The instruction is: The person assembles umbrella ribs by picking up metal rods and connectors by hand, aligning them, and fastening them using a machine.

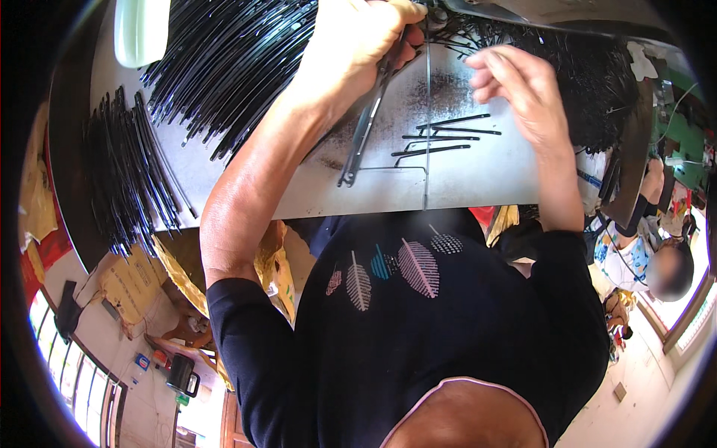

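My left hand (pixel 366 37) is closed around a few long, slim black strips (pixel 364 134); their lower ends hang toward the table's near edge, and small holes show there. Part of its grip is cut off at the top of the view. To the right, my right hand (pixel 519 86) hovers over the table with its fingers bent together, slightly blurred; I cannot make out what is between them, if anything. Between the hands, a thin straight wire (pixel 427 149) runs down toward the near edge. Several short black strips (pixel 441 138) lie across and beside it.
A big pile of black strips (pixel 224 67) covers the table's left, with a smaller bundle (pixel 134 172) nearer me. Another dark heap (pixel 582 82) is at right. A pale green container (pixel 142 30) stands at far left. Another person (pixel 635 254) sits off to the right.
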`<state>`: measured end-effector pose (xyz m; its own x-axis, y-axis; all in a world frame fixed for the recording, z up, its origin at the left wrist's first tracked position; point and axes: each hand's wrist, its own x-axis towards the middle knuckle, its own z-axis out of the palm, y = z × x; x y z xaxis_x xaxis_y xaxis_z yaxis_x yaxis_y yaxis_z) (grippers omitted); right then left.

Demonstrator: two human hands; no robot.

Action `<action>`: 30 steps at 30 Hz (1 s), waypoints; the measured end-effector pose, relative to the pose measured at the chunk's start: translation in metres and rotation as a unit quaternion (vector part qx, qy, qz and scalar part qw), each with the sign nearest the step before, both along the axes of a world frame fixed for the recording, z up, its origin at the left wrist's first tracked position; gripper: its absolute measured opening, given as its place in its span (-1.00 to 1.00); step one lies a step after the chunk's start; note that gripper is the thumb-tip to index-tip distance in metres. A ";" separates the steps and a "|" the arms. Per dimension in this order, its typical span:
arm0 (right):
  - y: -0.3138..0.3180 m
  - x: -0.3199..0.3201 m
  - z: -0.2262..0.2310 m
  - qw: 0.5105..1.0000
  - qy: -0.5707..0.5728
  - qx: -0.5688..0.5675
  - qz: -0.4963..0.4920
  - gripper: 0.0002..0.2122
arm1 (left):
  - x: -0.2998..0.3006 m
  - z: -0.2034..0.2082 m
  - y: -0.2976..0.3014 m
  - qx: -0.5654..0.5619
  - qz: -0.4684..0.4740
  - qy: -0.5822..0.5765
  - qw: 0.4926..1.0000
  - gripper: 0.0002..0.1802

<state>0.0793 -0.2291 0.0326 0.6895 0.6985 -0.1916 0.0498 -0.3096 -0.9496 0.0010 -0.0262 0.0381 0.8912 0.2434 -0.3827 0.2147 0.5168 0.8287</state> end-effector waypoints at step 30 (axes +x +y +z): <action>0.011 -0.039 -0.030 0.867 -0.476 -0.107 0.100 -0.89 | -0.061 -0.038 0.034 0.821 0.006 -0.072 0.567 -0.83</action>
